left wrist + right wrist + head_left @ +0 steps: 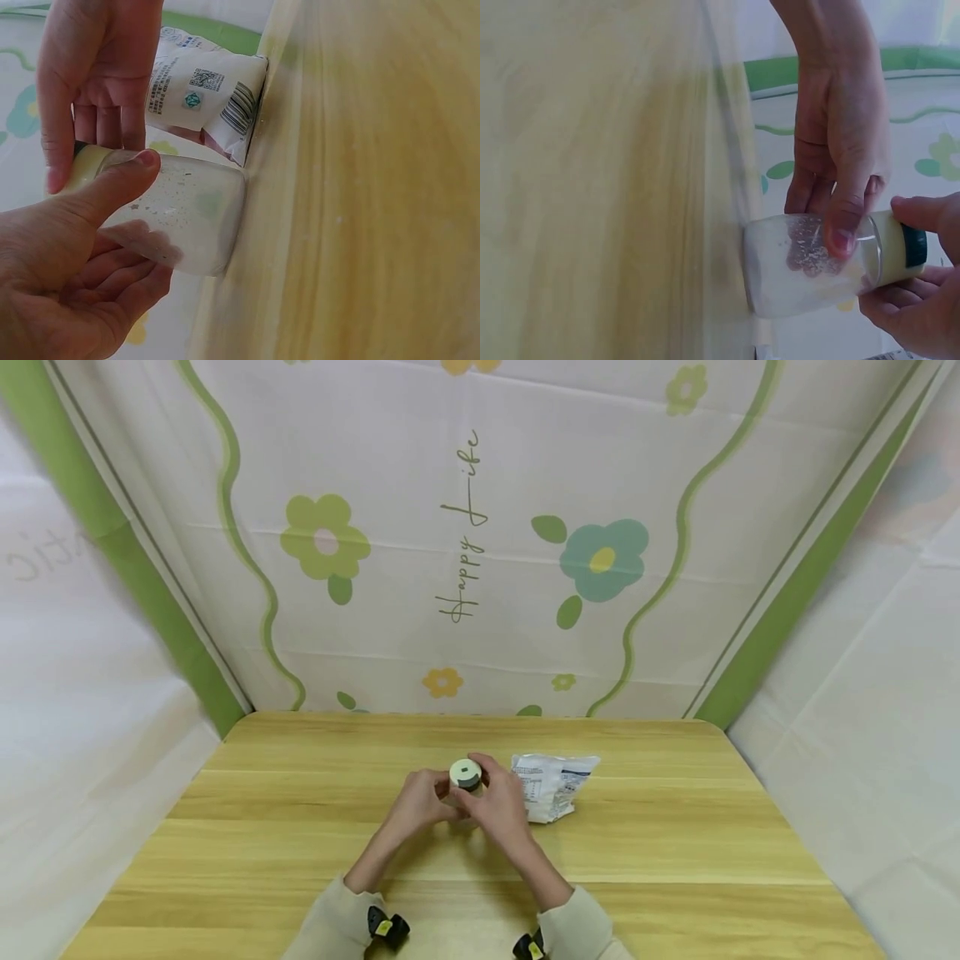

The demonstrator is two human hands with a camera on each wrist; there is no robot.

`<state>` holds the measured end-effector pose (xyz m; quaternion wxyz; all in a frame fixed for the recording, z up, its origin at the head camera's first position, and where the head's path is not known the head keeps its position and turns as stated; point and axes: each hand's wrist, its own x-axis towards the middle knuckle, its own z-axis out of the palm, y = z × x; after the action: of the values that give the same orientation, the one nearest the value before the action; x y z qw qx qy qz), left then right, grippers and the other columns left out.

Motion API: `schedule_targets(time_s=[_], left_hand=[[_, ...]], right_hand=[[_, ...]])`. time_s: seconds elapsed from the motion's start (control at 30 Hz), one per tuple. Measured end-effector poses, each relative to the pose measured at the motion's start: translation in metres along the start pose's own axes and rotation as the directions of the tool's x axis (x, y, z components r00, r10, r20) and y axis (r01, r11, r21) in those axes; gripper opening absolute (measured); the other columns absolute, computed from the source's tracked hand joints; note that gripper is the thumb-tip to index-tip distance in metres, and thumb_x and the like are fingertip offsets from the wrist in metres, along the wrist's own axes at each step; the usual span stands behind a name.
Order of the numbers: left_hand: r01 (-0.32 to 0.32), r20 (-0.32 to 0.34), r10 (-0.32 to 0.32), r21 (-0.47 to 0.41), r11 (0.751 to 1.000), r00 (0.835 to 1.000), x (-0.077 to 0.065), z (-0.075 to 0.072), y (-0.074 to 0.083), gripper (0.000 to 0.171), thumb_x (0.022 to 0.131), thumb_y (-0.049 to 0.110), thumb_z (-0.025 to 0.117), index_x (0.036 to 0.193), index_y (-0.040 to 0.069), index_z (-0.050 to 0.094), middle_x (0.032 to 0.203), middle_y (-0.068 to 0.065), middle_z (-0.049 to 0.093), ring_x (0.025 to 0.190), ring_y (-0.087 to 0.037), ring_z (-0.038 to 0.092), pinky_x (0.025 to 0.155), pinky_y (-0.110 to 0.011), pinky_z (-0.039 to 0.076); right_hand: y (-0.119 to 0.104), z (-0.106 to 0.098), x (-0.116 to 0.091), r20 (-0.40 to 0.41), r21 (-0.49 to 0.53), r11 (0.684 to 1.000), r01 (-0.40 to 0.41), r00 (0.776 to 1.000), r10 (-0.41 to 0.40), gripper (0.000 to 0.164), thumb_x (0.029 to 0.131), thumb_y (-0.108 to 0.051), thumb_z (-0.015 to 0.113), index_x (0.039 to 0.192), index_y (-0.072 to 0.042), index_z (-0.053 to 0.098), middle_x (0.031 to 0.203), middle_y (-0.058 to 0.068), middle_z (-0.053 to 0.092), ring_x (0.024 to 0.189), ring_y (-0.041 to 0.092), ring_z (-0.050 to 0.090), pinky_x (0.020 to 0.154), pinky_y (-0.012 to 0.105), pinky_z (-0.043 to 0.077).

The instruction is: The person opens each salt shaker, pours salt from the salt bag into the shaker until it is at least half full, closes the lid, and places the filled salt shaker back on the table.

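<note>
A clear jar (195,214) with white powdery residue inside stands upright on the wooden table, under a cream lid (465,771) with a dark green patch. My left hand (418,800) grips the jar's body, thumb on one side and fingers on the other, as the left wrist view shows. Around the lid, the thumb and fingers of my right hand (502,799) hold on from the other side. The lid sits on the jar's mouth in the right wrist view (889,247). Some of the jar is hidden behind the fingers.
Just right of my right hand stands a white plastic pouch (551,787) with printed text and a barcode. The wooden table (675,835) meets a floral curtain (480,527) behind, with white cloth at both sides. Black cameras (388,929) are strapped at the wrists.
</note>
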<state>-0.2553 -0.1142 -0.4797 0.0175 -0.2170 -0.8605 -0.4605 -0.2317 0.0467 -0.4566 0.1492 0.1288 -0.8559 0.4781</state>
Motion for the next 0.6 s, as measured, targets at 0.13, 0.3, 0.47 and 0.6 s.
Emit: schedule_targets(time_s=[0.13, 0.3, 0.47, 0.6], left_hand=[[-0.002, -0.003, 0.002, 0.028, 1.000, 1.000, 0.0013, 0.0002, -0.0001, 0.029, 0.075, 0.017, 0.088, 0.100, 0.010, 0.077, 0.092, -0.002, 0.078, 0.076, -0.008, 0.064, 0.069, -0.020, 0.055], [-0.005, -0.006, 0.006, 0.033, 0.999, 1.000, 0.0007, 0.0005, -0.0002, 0.028, 0.074, 0.017, 0.088, 0.099, 0.011, 0.077, 0.093, -0.001, 0.078, 0.085, -0.008, 0.069, 0.075, -0.020, 0.056], [-0.003, -0.004, 0.003, 0.030, 1.000, 1.000, -0.0004, 0.0005, 0.0002, 0.028, 0.074, 0.017, 0.088, 0.099, 0.012, 0.077, 0.096, -0.002, 0.078, 0.091, -0.013, 0.071, 0.078, -0.023, 0.058], [-0.003, -0.007, 0.004, 0.040, 0.999, 1.000, -0.0004, 0.0008, 0.0003, 0.030, 0.074, 0.017, 0.088, 0.101, 0.011, 0.076, 0.096, -0.003, 0.078, 0.090, -0.014, 0.072, 0.077, -0.022, 0.058]], right_hand=[[-0.0016, 0.0017, -0.0015, -0.032, -0.025, 1.000, -0.006, 0.999, 0.005, 0.053, 0.075, -0.021, 0.088, 0.119, -0.002, 0.066, 0.110, 0.015, 0.074, 0.100, 0.027, 0.072, 0.080, 0.038, 0.060], [-0.0004, 0.0015, -0.0016, -0.018, 0.063, 0.998, -0.006, 1.000, 0.008, 0.045, 0.076, -0.013, 0.087, 0.113, -0.005, 0.063, 0.109, 0.015, 0.073, 0.109, 0.030, 0.070, 0.088, 0.040, 0.060], [0.0019, -0.0019, -0.0005, 0.060, 0.177, 0.984, -0.022, 0.998, 0.012, 0.044, 0.079, -0.004, 0.083, 0.118, -0.004, 0.062, 0.115, 0.015, 0.070, 0.114, 0.029, 0.067, 0.094, 0.042, 0.057], [0.0028, -0.0018, -0.0018, 0.046, 0.123, 0.992, -0.006, 0.999, 0.001, 0.051, 0.079, -0.011, 0.084, 0.124, -0.001, 0.061, 0.118, 0.018, 0.070, 0.112, 0.029, 0.068, 0.090, 0.041, 0.059]])
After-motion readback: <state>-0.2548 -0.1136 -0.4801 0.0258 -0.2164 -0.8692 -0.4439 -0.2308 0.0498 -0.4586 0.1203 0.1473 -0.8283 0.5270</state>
